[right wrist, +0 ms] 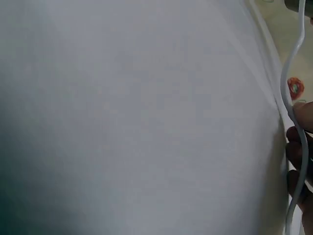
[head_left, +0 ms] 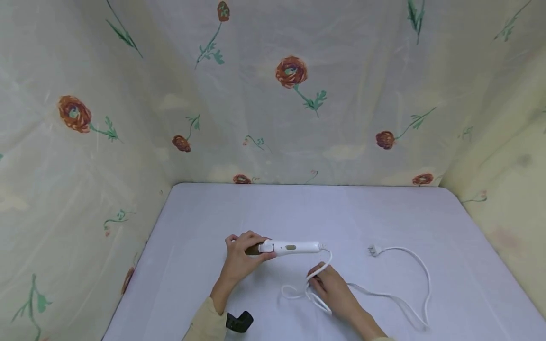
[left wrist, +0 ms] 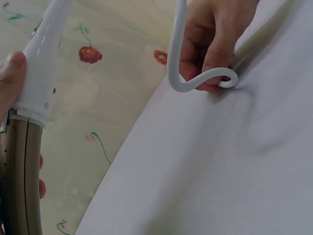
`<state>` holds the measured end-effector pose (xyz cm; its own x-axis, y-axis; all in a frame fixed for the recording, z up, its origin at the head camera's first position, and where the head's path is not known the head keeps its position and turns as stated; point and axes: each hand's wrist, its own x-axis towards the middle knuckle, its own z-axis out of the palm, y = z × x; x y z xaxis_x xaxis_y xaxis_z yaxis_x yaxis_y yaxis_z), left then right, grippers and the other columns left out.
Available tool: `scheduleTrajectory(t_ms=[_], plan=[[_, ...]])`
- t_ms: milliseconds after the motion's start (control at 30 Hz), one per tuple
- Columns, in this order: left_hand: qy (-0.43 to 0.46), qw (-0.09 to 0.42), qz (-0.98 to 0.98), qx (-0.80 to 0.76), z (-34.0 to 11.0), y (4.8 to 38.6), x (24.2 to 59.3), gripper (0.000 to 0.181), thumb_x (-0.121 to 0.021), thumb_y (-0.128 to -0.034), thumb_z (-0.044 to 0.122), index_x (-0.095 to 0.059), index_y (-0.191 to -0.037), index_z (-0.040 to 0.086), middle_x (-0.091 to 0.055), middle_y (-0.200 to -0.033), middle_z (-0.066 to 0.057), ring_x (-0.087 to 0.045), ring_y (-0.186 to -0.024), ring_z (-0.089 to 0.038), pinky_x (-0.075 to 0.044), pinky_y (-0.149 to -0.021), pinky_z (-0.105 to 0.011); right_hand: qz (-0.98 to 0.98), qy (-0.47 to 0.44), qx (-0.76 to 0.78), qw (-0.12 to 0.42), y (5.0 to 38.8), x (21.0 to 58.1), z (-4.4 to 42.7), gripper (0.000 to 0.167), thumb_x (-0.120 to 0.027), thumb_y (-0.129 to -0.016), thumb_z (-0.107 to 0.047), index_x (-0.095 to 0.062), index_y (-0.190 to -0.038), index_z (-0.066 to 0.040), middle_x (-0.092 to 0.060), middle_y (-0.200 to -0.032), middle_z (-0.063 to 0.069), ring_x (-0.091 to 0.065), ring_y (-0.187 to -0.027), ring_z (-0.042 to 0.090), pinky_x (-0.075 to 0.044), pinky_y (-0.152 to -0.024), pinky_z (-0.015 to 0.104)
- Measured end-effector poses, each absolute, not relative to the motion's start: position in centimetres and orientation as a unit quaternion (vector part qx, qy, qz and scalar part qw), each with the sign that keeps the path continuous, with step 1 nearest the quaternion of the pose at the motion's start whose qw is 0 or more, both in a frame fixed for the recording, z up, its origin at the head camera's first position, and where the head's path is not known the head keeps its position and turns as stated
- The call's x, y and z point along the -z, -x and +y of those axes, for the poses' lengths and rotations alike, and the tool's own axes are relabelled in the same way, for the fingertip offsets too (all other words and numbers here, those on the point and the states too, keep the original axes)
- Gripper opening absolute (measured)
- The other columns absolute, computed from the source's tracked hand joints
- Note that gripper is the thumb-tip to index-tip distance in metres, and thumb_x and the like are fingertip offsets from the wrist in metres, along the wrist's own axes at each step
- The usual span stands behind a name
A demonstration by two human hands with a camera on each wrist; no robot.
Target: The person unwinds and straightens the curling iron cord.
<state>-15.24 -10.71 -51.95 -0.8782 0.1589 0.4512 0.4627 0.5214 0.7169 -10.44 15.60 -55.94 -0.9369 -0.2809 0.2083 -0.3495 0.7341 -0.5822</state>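
Note:
A hair styling iron (head_left: 298, 247) with a white handle and brown barrel lies crosswise above the table. My left hand (head_left: 243, 258) holds it where barrel and handle meet, thumb below and fingers over the top. The left wrist view shows the brown barrel (left wrist: 24, 181) in that grip, fingertips showing past its far side. From the handle's right end hangs a white power cord (head_left: 327, 264). My right hand (head_left: 334, 290) pinches the cord close to the tabletop, beside several loose loops. Cord (right wrist: 304, 161) and fingers (right wrist: 293, 152) appear at the right wrist view's right edge.
The cord runs on rightward across the white table (head_left: 264, 208) in a wide bend to its plug (head_left: 375, 250). A black device (head_left: 240, 322) sits by the left sleeve (head_left: 206, 322). Flower-patterned cloth (head_left: 341, 94) stands behind and at both sides.

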Motion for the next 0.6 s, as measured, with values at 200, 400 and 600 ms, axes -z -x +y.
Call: scheduleTrajectory(t_ms=[200,400,600], plan=[[0.105,0.207,-0.869,0.438,-10.5,16.2,52.7,0.038,-0.078,-0.0695,0.048,-0.074,-0.097,0.022,-0.066,-0.087,0.009,-0.056,-0.075,-0.006,-0.016,-0.085,-0.041,-0.918,-0.175,-0.344,0.094,8.8,56.8,15.5,0.014,-0.072,-0.082,-0.008,-0.067,-0.089,-0.019,-0.053,-0.089,-0.013,-0.047,-0.084,0.003,-0.044,-0.075,0.024],[0.033,0.215,-0.891,0.399,-10.8,17.3,53.9,0.045,-0.076,-0.0688,0.055,-0.075,-0.095,0.019,-0.067,-0.083,0.006,-0.054,-0.071,-0.009,-0.018,-0.085,-0.044,-0.922,-0.158,-0.347,0.06,6.9,56.8,15.9,0.018,-0.067,-0.086,-0.007,-0.063,-0.096,-0.021,-0.054,-0.091,-0.02,-0.05,-0.087,-0.001,-0.048,-0.078,0.023],[0.036,0.216,-0.922,0.32,-10.5,18.5,55.3,0.05,-0.076,-0.0652,0.059,-0.075,-0.096,0.019,-0.069,-0.087,0.003,-0.061,-0.081,-0.017,-0.02,-0.089,-0.051,-0.898,-0.266,-0.335,0.102,5.2,57.2,16.1,0.018,-0.068,-0.084,-0.008,-0.06,-0.095,-0.021,-0.057,-0.088,-0.017,-0.048,-0.08,-0.004,-0.043,-0.07,0.021]])
